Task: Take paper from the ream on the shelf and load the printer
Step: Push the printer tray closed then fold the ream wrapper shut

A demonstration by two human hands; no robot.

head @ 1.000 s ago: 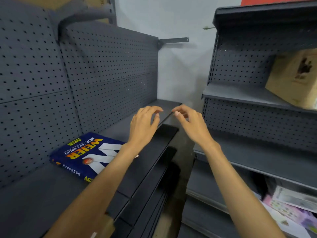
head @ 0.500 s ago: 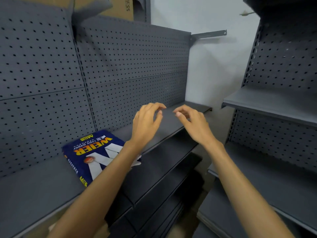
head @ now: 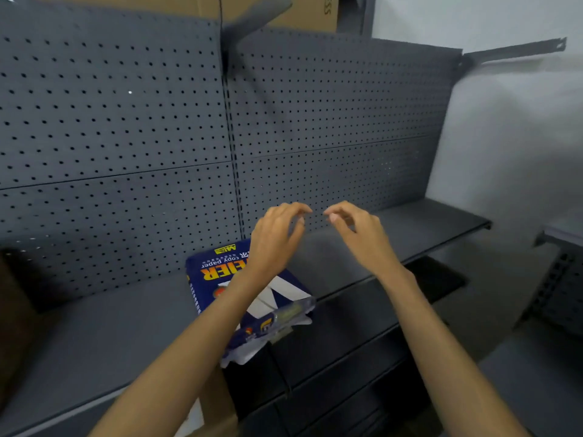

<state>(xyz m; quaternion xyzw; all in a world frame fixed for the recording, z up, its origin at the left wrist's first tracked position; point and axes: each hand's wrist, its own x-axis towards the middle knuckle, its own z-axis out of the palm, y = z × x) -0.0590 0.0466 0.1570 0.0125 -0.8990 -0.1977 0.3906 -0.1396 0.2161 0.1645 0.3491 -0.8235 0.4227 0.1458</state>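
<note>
Two bare hands hover in the head view, both held above the grey shelf [head: 94, 335] with nothing in them: the left hand [head: 274, 241] has its fingers loosely curled and apart, the right hand [head: 356, 234] likewise, their fingertips nearly meeting at about 12 o'clock from the ream [head: 220, 272]. The ream, a blue wrapped pack of copy paper, lies flat on the shelf near the pegboard back panel [head: 126, 121], at roughly 7 o'clock from the left hand and partly under that forearm; its near end looks torn open, with loose wrapper hanging over the shelf edge. To do the step well, I judge the hands should drop toward 6 o'clock onto that open end, one steadying the pack while the other slides out a squared stack of sheets, kept flat so the corners do not curl. Pulling on the torn wrapper alone would likely drag the whole pack off the edge. The printer is nowhere in view. How many sheets remain inside cannot be told, the forearm covers the middle of the label, and a cardboard box [head: 284, 11] at the top is cut off.
</note>
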